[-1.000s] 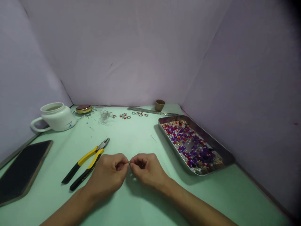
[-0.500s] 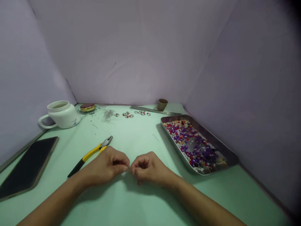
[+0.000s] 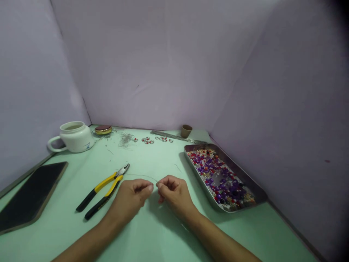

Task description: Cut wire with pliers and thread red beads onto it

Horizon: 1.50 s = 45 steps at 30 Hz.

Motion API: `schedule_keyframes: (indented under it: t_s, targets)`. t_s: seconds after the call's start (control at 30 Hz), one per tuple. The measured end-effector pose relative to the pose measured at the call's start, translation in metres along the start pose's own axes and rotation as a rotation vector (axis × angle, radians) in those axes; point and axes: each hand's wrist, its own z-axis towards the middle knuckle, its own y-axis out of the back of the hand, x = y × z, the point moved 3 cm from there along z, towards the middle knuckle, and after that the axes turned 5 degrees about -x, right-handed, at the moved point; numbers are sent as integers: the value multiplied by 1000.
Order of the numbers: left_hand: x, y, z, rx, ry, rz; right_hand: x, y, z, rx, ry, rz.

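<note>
A thin wire arcs over the green table, its right end pinched between thumb and finger of my right hand. Close beside it on the left, my left hand has its thumb and index finger pressed together; whatever they hold is too small to make out. The fingertips of the two hands are a small gap apart. Pliers with yellow and black handles lie just left of my left hand, jaws pointing away.
A metal tray of mixed beads stands at right. Behind are red-and-clear bead pieces, wire scraps, long wires and a brown cup. A white mug, round tin and dark phone lie left.
The view has shifted slightly. My hands have moved a little apart at the fingertips, and a curved wire now shows behind them. Both plier handles are now uncovered.
</note>
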Motion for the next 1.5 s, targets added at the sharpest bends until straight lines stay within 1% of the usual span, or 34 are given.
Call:
schedule_keyframes:
  t_s: [0.03,0.1,0.2,0.3,0.47,0.63,0.77,0.9,1.0,1.07,1.13,1.2,1.27,1.37,1.5]
  targets:
    - [4,-3,1,24,95,-70,0,0,-1,4,28,-51]
    - [9,-5,2,15,198,-177,1,-1,-4,12,129,-188]
    - [9,-5,2,-15,218,-238,3,-3,-9,18,306,-385]
    - [10,-7,1,-32,204,-250,3,-4,-12,30,386,-477]
    - [19,-13,1,8,216,-269,0,-5,-12,43,410,-446]
    - [25,-16,0,-40,161,-219,-4,-6,-11,39,379,-458]
    - [26,-18,-2,-66,138,-234,-4,-7,-12,33,354,-466]
    - [25,-19,-2,-78,146,-247,-7,-8,-10,33,308,-429]
    - [26,-19,-1,-62,182,-274,-11,-7,-7,48,201,-334]
    - [27,-18,-1,-50,213,-310,-14,-7,-4,119,56,-190]
    - [28,-15,1,-37,236,-390,-15,-7,-1,234,-94,-2]
    - [28,-12,4,-18,264,-512,-14,-4,2,332,-191,171]
    - [28,-9,8,6,293,-610,-14,0,6,390,-260,304]
    - [30,-5,13,26,319,-651,-17,6,10,441,-317,414]
    - [31,-4,15,40,328,-668,-19,8,12,463,-328,446]
